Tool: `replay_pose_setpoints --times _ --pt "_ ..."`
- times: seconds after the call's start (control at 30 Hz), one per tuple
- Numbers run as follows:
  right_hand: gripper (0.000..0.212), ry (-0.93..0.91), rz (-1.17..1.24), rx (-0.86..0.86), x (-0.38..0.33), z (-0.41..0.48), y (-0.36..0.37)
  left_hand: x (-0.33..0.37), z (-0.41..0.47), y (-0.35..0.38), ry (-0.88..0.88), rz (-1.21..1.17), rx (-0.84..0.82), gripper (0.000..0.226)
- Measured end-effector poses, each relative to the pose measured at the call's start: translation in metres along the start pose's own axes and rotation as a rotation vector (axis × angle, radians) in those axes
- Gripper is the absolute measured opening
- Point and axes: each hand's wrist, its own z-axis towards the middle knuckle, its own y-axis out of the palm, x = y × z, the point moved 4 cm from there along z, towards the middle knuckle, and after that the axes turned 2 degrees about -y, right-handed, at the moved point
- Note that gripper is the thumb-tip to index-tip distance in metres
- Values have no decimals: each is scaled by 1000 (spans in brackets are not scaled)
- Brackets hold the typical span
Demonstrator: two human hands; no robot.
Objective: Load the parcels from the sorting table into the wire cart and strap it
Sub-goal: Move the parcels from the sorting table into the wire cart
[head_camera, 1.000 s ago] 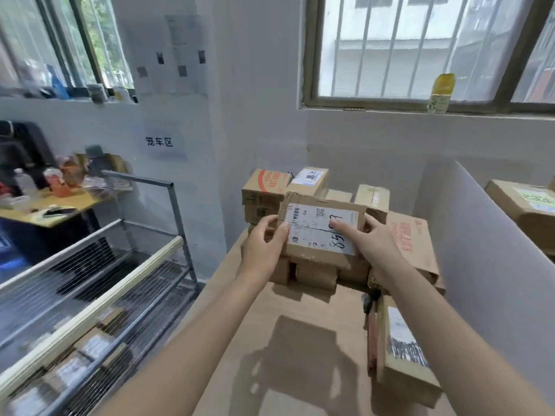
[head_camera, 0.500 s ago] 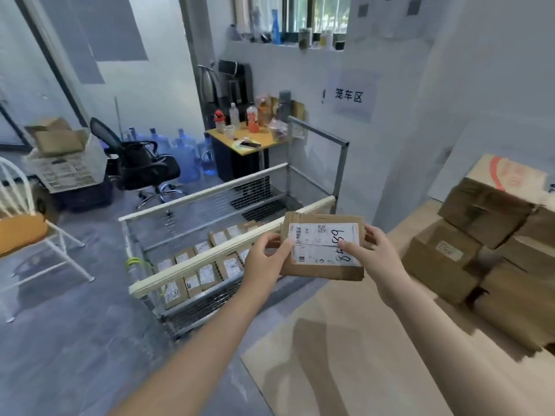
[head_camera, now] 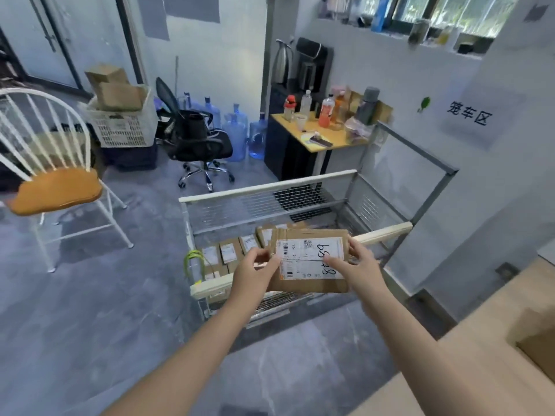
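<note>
Both my hands hold a flat cardboard parcel (head_camera: 309, 283) with a white label and handwritten digits, in the air above the near rail of the wire cart (head_camera: 330, 178). My left hand (head_camera: 255, 274) grips its left edge and my right hand (head_camera: 357, 265) grips its right edge, thumb on the label. Several labelled parcels (head_camera: 228, 250) lie flat on the cart's floor. A yellow-green strap (head_camera: 192, 259) hangs at the cart's front left corner. The sorting table (head_camera: 450, 370) shows at the bottom right.
A white chair with an orange cushion (head_camera: 57, 187) stands at the left. A black office chair (head_camera: 198, 139), water jugs (head_camera: 237, 130) and a white crate with boxes (head_camera: 120, 121) are further back. A small desk with bottles (head_camera: 324, 133) stands behind the cart.
I have turned left from the pile on the sorting table to the cart, carrying the parcel in both hands. The parcel now hangs over the cart instead of the table.
</note>
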Motion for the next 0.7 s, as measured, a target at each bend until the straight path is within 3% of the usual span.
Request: replay_pose_setpoints --times 0.13,0.3,0.57,0.7 --pt "58 23 -41 -69 -9 36 65 -7 44 -54 -16 24 63 21" --pt "38 17 -85 -132 -11 75 108 -12 84 -85 -23 65 117 19" --pt "59 104 -75 -253 11 157 142 -19 139 -88 -112 88 181 20" --pt "54 115 7 -325 8 213 149 0 185 -80 -110 142 238 15"
